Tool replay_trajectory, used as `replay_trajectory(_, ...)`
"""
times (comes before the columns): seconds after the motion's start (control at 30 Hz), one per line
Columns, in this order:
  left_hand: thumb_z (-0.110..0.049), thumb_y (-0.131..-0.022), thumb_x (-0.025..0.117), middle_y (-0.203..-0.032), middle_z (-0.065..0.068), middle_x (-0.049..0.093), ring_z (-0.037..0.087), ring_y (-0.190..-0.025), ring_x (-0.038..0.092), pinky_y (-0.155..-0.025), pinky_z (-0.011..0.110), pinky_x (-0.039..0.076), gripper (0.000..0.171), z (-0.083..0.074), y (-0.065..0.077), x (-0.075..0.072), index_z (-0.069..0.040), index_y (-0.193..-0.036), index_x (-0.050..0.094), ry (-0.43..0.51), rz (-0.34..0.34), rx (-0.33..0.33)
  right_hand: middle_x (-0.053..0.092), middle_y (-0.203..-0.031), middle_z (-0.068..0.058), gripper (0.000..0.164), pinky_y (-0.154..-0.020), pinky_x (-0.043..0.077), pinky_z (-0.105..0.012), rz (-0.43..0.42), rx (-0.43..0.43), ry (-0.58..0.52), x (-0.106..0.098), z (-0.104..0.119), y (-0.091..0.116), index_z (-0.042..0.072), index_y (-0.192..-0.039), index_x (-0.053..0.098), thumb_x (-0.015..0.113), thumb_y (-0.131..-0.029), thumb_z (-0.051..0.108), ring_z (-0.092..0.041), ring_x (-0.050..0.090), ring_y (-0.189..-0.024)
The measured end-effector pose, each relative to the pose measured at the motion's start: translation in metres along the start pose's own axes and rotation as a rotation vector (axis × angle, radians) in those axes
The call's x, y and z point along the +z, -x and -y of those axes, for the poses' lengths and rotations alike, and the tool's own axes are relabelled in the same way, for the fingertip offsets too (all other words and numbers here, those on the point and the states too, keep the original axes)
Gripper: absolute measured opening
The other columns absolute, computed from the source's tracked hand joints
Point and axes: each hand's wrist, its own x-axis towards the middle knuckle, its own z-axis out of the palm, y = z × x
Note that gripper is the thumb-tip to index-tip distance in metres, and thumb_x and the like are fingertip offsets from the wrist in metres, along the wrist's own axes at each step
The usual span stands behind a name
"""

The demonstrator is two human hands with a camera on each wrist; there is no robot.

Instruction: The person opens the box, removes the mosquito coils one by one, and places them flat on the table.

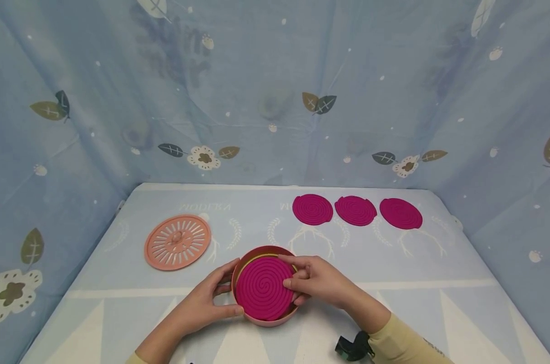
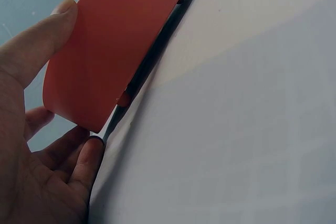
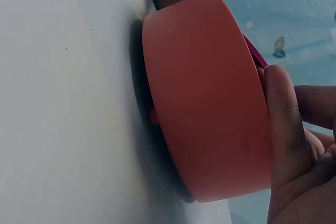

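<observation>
A round coral mosquito coil box [image 1: 279, 322] with small feet stands on the table, its lid off. My left hand [image 1: 207, 303] holds the box from the left, thumb at the near rim and fingers round the far side. In the left wrist view, the thumb lies against the coral wall [image 2: 110, 45]. With my right hand [image 1: 318, 278] I pinch a magenta mosquito coil [image 1: 263, 288] by its right edge, over the mouth of the box. The coil tilts and covers most of the opening; a yellowish inner ring [image 1: 255, 258] shows behind it.
The slotted coral lid [image 1: 178, 242] lies on the table at the left. Three more magenta coils, a left one [image 1: 312, 209], a middle one [image 1: 355, 210] and a right one [image 1: 400, 213], lie in a row at the back right. Patterned blue cloth [image 1: 275, 101] hangs behind.
</observation>
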Motion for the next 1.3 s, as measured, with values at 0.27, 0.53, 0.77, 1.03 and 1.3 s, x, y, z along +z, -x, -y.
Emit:
replay_trajectory(0.27, -0.035, -0.072, 0.089, -0.141, -0.009, 0.050, 0.015, -0.129, 0.049, -0.106, 0.029, 0.046, 0.097, 0.002, 0.001, 0.000, -0.031, -0.153, 0.035, 0.011, 0.000, 0.033, 0.072, -0.082, -0.017, 0.063, -0.065, 0.063, -0.036, -0.021, -0.034, -0.032, -0.007, -0.002, 0.002, 0.007, -0.148, 0.045, 0.072, -0.092, 0.014, -0.019, 0.068, -0.064)
replay_trajectory(0.53, -0.035, -0.072, 0.090, -0.141, -0.009, 0.050, 0.014, -0.129, 0.049, -0.106, 0.029, 0.046, 0.099, 0.002, 0.000, 0.000, -0.026, -0.154, 0.035, 0.007, -0.004, 0.025, 0.071, -0.083, -0.017, 0.063, -0.067, 0.063, -0.035, -0.047, -0.036, -0.064, -0.014, -0.004, 0.005, 0.009, -0.149, 0.043, 0.071, -0.092, 0.011, -0.018, 0.067, -0.064)
replay_trajectory(0.77, -0.033, -0.072, 0.090, -0.141, -0.008, 0.050, 0.014, -0.128, 0.049, -0.106, 0.028, 0.046, 0.099, 0.001, 0.000, 0.000, -0.026, -0.154, 0.034, 0.010, -0.002, 0.015, 0.070, -0.085, -0.018, 0.066, -0.069, 0.064, -0.038, -0.086, -0.035, -0.085, -0.024, -0.007, 0.008, 0.013, -0.151, 0.040, 0.071, -0.093, 0.014, -0.019, 0.067, -0.065)
replay_trajectory(1.03, -0.032, -0.073, 0.090, -0.142, -0.006, 0.050, 0.015, -0.129, 0.049, -0.106, 0.028, 0.046, 0.101, -0.001, 0.001, 0.000, -0.020, -0.155, 0.033, 0.013, 0.003, 0.014, 0.071, -0.089, -0.019, 0.064, -0.068, 0.064, -0.037, -0.124, -0.040, -0.109, -0.033, -0.013, 0.011, 0.017, -0.151, 0.041, 0.070, -0.093, 0.015, -0.020, 0.068, -0.067)
replay_trajectory(1.3, -0.032, -0.072, 0.090, -0.141, -0.006, 0.051, 0.015, -0.129, 0.049, -0.106, 0.028, 0.046, 0.101, -0.002, 0.001, 0.000, -0.022, -0.155, 0.034, 0.013, 0.000, 0.010, 0.071, -0.090, -0.017, 0.066, -0.068, 0.063, -0.035, -0.170, -0.036, -0.159, -0.040, -0.018, 0.013, 0.012, -0.151, 0.040, 0.071, -0.093, 0.015, -0.017, 0.067, -0.070)
